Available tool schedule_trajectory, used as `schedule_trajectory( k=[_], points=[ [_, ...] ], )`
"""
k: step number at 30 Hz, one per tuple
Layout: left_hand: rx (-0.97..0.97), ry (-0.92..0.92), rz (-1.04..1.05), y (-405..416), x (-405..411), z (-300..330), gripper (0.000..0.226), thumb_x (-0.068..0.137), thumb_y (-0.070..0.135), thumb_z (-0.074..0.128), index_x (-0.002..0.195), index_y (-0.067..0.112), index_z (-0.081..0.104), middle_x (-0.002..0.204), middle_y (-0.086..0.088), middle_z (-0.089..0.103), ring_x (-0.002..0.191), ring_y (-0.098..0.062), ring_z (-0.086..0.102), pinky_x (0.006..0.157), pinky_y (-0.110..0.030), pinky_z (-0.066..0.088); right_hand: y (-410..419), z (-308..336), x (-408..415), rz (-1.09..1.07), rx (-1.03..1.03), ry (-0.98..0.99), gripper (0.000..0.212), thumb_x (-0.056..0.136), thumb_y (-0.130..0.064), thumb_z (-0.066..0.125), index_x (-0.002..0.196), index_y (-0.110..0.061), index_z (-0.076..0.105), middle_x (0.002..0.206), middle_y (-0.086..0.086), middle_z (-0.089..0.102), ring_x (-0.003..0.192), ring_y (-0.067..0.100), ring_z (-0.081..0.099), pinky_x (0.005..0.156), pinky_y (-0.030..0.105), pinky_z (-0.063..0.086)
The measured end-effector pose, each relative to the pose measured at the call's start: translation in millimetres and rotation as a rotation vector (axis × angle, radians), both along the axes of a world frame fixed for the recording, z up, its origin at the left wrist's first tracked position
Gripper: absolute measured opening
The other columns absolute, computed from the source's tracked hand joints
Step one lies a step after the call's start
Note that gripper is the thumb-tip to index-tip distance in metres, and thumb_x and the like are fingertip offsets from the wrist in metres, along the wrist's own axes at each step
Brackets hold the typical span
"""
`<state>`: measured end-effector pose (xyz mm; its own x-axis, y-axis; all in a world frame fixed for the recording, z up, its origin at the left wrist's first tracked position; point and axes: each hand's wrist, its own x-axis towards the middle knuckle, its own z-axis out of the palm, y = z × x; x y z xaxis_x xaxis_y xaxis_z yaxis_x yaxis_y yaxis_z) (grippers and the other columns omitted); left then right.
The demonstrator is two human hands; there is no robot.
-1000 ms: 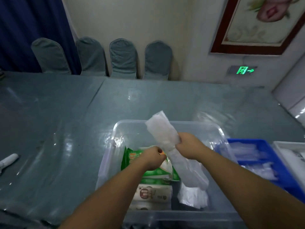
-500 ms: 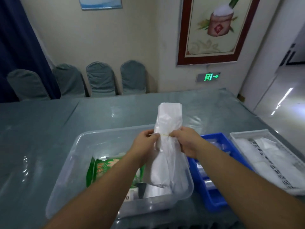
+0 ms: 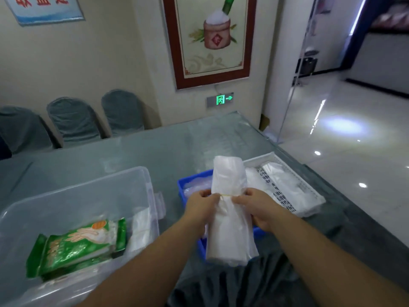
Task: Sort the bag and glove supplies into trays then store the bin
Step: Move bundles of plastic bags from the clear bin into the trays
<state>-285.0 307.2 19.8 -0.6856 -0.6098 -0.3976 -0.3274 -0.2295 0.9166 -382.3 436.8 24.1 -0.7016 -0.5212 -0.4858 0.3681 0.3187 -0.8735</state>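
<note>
Left hand (image 3: 202,203) and right hand (image 3: 257,206) raised side by side, fingers curled, each pinching the waist of a bundle of clear plastic bags (image 3: 229,209) held upright between them; thin yellow rubber band (image 3: 226,195) cinched round the bundle just where the fingertips meet; top half of the bundle standing above the knuckles, bottom half hanging below the wrists, flared out a little.

Directly behind and beneath both hands, blue tray (image 3: 182,185) with more clear bags heaped inside; its near part hidden by the bundle and the right forearm.

Beyond the right hand and off to its outer side, white slotted tray (image 3: 285,171) touching or just beside the blue one, loaded with flat clear plastic packs; cannot tell which.

Out past the left hand, on its outer side, large clear storage bin (image 3: 146,182); inside it, nearer the left forearm than the hand, green glove packet (image 3: 77,245) lying flat, with further clear bags (image 3: 141,231) bunched between packet and bin wall.

All on a grey-green table (image 3: 137,151) under a glossy cover; far beyond the hands, covered chairs (image 3: 73,120) lined against the wall; framed picture (image 3: 212,38) and lit green exit sign (image 3: 220,99) higher up.
</note>
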Motion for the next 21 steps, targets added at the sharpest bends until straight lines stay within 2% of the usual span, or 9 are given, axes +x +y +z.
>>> schedule_trajectory(
  k=[2, 4, 6, 9, 12, 14, 16, 19, 21],
  points=[
    [0.009, -0.052, -0.083, 23, -13, -5, 0.019, 0.086, 0.008, 0.063, 0.087, 0.012, 0.082, 0.078, -0.004, 0.079, 0.065, -0.016, 0.071, 0.058, -0.026, 0.054, 29, -5, -10, -0.047, 0.069, 0.009, 0.02, 0.084, -0.012, 0.075, 0.1, -0.001, 0.071, 0.099, 0.02, 0.077, 0.093, 0.038, 0.075, 0.086, 0.056, 0.06],
    [0.009, -0.085, -0.156, 41, -28, -10, 0.018, 0.088, 0.006, 0.063, 0.081, 0.009, 0.079, 0.066, 0.0, 0.074, 0.052, -0.009, 0.064, 0.05, -0.02, 0.049, 53, -10, -22, -0.091, 0.131, 0.027, 0.027, 0.083, -0.015, 0.074, 0.102, 0.004, 0.07, 0.103, 0.024, 0.075, 0.098, 0.042, 0.072, 0.087, 0.058, 0.059],
    [0.0, -0.114, -0.204, 56, -43, -15, 0.017, 0.09, 0.007, 0.063, 0.082, 0.01, 0.077, 0.064, 0.001, 0.073, 0.045, -0.006, 0.06, 0.045, -0.017, 0.046, 74, -16, -34, -0.135, 0.155, 0.036, 0.023, 0.086, -0.014, 0.073, 0.102, 0.003, 0.07, 0.101, 0.023, 0.075, 0.098, 0.04, 0.072, 0.084, 0.052, 0.06],
    [0.009, -0.15, -0.266, 72, -66, -23, 0.017, 0.081, 0.017, 0.067, 0.091, 0.011, 0.08, 0.083, -0.006, 0.079, 0.065, -0.015, 0.067, 0.058, -0.025, 0.054, 96, -28, -53, -0.191, 0.184, 0.025, 0.019, 0.084, -0.016, 0.075, 0.097, -0.003, 0.071, 0.098, 0.018, 0.075, 0.094, 0.036, 0.073, 0.082, 0.048, 0.06],
    [0.027, -0.188, -0.328, 82, -94, -36, 0.017, 0.078, 0.016, 0.067, 0.088, 0.013, 0.08, 0.082, -0.005, 0.079, 0.07, -0.016, 0.068, 0.069, -0.034, 0.059, 111, -37, -73, -0.217, 0.232, 0.023, 0.018, 0.081, -0.018, 0.075, 0.091, -0.004, 0.07, 0.098, 0.018, 0.074, 0.092, 0.034, 0.072, 0.081, 0.047, 0.061],
    [0.051, -0.199, -0.357, 85, -114, -44, 0.014, 0.084, 0.009, 0.065, 0.085, 0.012, 0.079, 0.071, -0.002, 0.074, 0.059, -0.013, 0.063, 0.063, -0.032, 0.056, 117, -41, -88, -0.231, 0.266, 0.015, 0.021, 0.084, -0.017, 0.073, 0.096, 0.0, 0.069, 0.1, 0.016, 0.072, 0.092, 0.032, 0.071, 0.073, 0.043, 0.06],
    [0.104, -0.214, -0.379, 85, -134, -50, 0.015, 0.086, 0.006, 0.064, 0.089, 0.012, 0.077, 0.072, -0.002, 0.073, 0.06, -0.013, 0.063, 0.063, -0.031, 0.054, 119, -45, -104, -0.245, 0.305, 0.017, 0.021, 0.087, -0.016, 0.072, 0.102, -0.001, 0.069, 0.101, 0.014, 0.07, 0.091, 0.028, 0.068, 0.068, 0.036, 0.056],
    [0.191, -0.238, -0.408, 83, -167, -54, 0.024, 0.086, 0.005, 0.062, 0.103, 0.014, 0.076, 0.086, -0.005, 0.074, 0.07, -0.016, 0.064, 0.059, -0.027, 0.054, 118, -49, -133, -0.257, 0.376, 0.069, 0.02, 0.088, -0.017, 0.07, 0.104, -0.004, 0.07, 0.099, 0.013, 0.067, 0.085, 0.024, 0.064, 0.073, 0.039, 0.056],
    [0.252, -0.243, -0.412, 80, -189, -58, 0.032, 0.085, 0.001, 0.06, 0.109, 0.017, 0.073, 0.09, -0.007, 0.071, 0.07, -0.016, 0.061, 0.054, -0.025, 0.054, 114, -52, -155, -0.253, 0.445, 0.123, 0.023, 0.089, -0.02, 0.069, 0.107, -0.004, 0.069, 0.095, 0.014, 0.064, 0.082, 0.021, 0.062, 0.085, 0.043, 0.056]
  ],
)
